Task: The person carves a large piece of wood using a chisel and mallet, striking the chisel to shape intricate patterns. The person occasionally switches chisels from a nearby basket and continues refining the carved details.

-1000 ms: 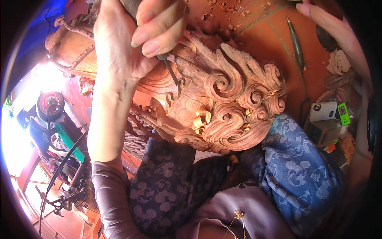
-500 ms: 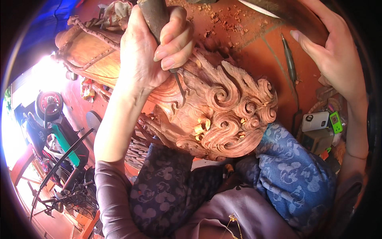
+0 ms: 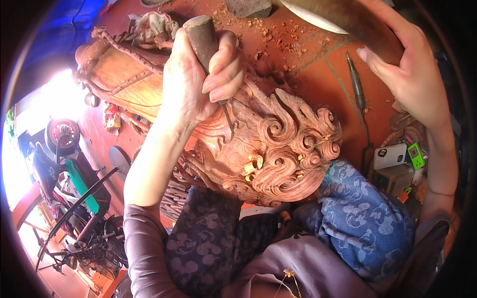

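My left hand (image 3: 201,79) is closed round the thick wooden handle of a chisel (image 3: 202,43). Its thin dark blade points down onto a carved wood piece (image 3: 293,144), which has deep curls and wavy ridges. The blade's tip meets the smoother wood left of the curls. At the upper right, my right hand (image 3: 415,74) grips a broad brown wooden mallet (image 3: 348,25) with a pale edge, raised apart from the chisel. Part of the mallet runs out of view. Pale shavings (image 3: 253,163) lie in the carving's hollows.
A dark pen-shaped tool with a cord (image 3: 356,82) lies on the red tiled floor (image 3: 328,94). Wood chips (image 3: 283,37) and a dark block (image 3: 248,7) are at the far side. A white phone (image 3: 389,156) and green gadget (image 3: 415,155) sit right; a motorbike (image 3: 74,184) stands left.
The view has shifted slightly, so the carving sits a little lower. The mallet shows lower in the picture, and more of the chisel's handle top is visible. Both grips stay the same.
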Action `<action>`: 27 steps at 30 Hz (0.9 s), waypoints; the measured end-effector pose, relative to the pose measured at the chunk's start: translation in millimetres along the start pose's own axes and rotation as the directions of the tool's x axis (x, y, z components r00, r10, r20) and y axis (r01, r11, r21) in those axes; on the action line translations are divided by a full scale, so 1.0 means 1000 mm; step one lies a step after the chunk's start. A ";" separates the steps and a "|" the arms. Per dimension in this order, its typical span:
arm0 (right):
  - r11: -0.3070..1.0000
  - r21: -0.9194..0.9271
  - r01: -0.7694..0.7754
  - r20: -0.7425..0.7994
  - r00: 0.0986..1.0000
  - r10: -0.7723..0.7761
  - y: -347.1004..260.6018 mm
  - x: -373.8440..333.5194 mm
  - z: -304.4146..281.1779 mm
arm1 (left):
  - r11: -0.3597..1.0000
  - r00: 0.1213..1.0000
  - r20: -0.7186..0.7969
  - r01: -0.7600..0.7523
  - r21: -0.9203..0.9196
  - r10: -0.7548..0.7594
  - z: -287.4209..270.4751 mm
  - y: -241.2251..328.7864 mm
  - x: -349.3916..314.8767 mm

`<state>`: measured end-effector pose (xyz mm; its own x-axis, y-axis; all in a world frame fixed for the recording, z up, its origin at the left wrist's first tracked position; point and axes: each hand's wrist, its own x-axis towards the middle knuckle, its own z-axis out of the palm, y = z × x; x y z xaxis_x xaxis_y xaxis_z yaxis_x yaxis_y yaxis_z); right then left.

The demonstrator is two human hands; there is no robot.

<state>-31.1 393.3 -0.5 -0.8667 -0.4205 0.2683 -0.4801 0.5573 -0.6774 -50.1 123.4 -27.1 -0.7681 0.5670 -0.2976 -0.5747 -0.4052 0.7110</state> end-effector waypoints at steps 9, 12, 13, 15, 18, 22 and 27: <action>0.993 -0.093 0.078 -0.092 0.992 -0.087 -0.008 0.002 0.005 | 0.999 0.997 0.077 -0.010 -0.053 0.014 -0.009 -0.003 -0.003; 0.968 -0.246 0.042 0.016 0.999 -0.039 -0.022 0.004 -0.006 | 0.997 0.997 -0.083 -0.009 -0.080 0.002 -0.004 0.000 -0.007; 0.973 -0.233 0.003 0.027 1.000 0.003 -0.022 0.006 -0.009 | 0.997 0.999 -0.045 -0.014 -0.078 0.010 -0.005 0.000 -0.007; 0.993 -0.072 -0.097 0.039 0.994 0.100 -0.015 0.012 -0.009 | 0.997 0.999 0.028 -0.024 -0.075 0.026 -0.012 -0.001 -0.007; 0.986 -0.153 -0.065 0.146 0.985 0.088 -0.011 0.014 -0.015 | 0.997 1.000 0.009 -0.028 -0.069 0.029 -0.013 -0.003 -0.008; 0.976 -0.207 -0.068 0.078 0.993 0.086 -0.042 0.023 -0.014 | 0.991 0.982 0.179 -0.041 -0.131 0.065 -0.021 0.000 -0.012; 0.986 -0.126 -0.112 0.003 0.994 0.113 -0.020 0.014 -0.004 | 0.887 0.915 0.267 -0.169 -0.429 0.303 -0.004 0.065 -0.033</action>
<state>-34.5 378.9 19.5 -0.9151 -0.3570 0.1877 -0.3933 0.6867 -0.6114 -63.6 75.5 26.3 -0.8012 0.5874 0.1139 -0.5013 -0.7630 0.4081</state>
